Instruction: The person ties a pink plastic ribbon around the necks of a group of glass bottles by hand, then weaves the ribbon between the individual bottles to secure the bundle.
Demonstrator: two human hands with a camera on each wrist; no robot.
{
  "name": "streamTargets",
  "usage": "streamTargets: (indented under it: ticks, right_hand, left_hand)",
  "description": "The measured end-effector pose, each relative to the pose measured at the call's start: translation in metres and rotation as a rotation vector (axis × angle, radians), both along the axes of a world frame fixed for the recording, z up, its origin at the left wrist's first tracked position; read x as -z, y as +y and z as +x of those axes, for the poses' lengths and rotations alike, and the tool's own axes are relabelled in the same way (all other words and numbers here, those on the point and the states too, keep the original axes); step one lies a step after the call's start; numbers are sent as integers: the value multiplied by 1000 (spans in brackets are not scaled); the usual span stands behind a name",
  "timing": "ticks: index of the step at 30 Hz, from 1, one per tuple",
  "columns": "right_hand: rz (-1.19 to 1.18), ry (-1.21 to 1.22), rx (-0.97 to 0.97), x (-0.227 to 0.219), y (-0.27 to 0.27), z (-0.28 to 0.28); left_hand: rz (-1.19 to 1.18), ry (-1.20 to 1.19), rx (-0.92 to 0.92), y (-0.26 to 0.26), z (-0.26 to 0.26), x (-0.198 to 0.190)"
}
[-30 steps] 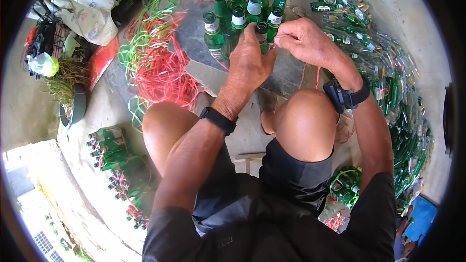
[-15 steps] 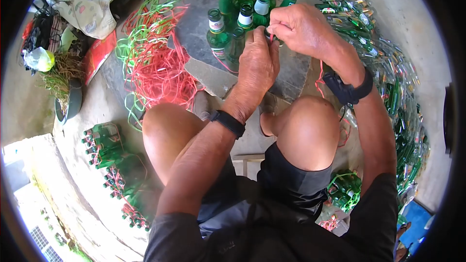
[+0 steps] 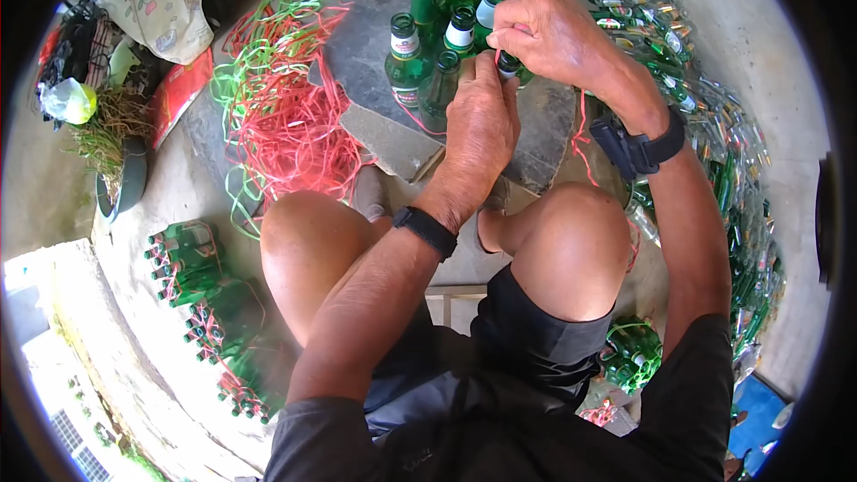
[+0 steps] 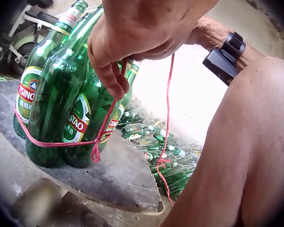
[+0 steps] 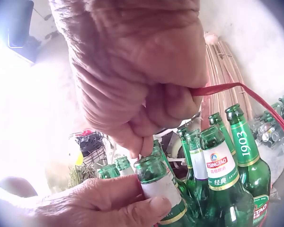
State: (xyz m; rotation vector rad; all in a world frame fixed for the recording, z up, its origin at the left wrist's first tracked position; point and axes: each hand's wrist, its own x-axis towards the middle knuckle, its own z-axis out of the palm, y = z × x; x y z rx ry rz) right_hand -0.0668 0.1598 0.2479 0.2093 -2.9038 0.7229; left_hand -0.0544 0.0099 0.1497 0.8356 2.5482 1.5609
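The right hand [image 3: 558, 40] has moved inward over the bottles [image 3: 425, 2] in the head view, above the left hand [image 3: 482, 120]. Left wrist view: below the grip, a red strand [image 4: 57, 144] circles the bottles, knotted. Right wrist view: the right hand clenches the strand; beneath, the left hand clamps a bottle neck [image 5: 154, 174].

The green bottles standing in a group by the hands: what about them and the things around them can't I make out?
- Head view: the exact number of green bottles in the group; the right hand covers some.
- Left wrist view: the red cord's path behind the bottles, which block it.
- Right wrist view: the bottles' bases, cut off by the bottom edge.
- Head view: the count in the loose heap, too small and crowded.
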Motion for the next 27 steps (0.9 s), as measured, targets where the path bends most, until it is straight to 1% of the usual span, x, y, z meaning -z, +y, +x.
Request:
streamTargets:
  ticks: [4, 7, 16, 18, 21, 25, 27]
  right_hand:
    - [-4, 10, -5, 9, 9, -5]
    - [37, 34, -30, 11, 12, -7]
    - [-2, 32, 34, 17, 19, -4]
    - [24, 107, 40, 20, 24, -4]
    - [42, 69, 88, 22, 24, 5]
    - [70, 91, 92, 28, 21, 17]
    - [83, 175, 120, 32, 17, 22]
  left_hand:
    - [-1, 10, -5, 0, 1, 0]
    - [23, 28, -15, 0, 2, 0]
    - [3, 50, -53, 2, 4, 0]
    - [10, 50, -52, 2, 4, 0]
    - [10, 52, -54, 1, 4, 0]
    - [2, 40, -59, 1, 5, -2]
    - [5, 37, -55, 0, 5, -2]
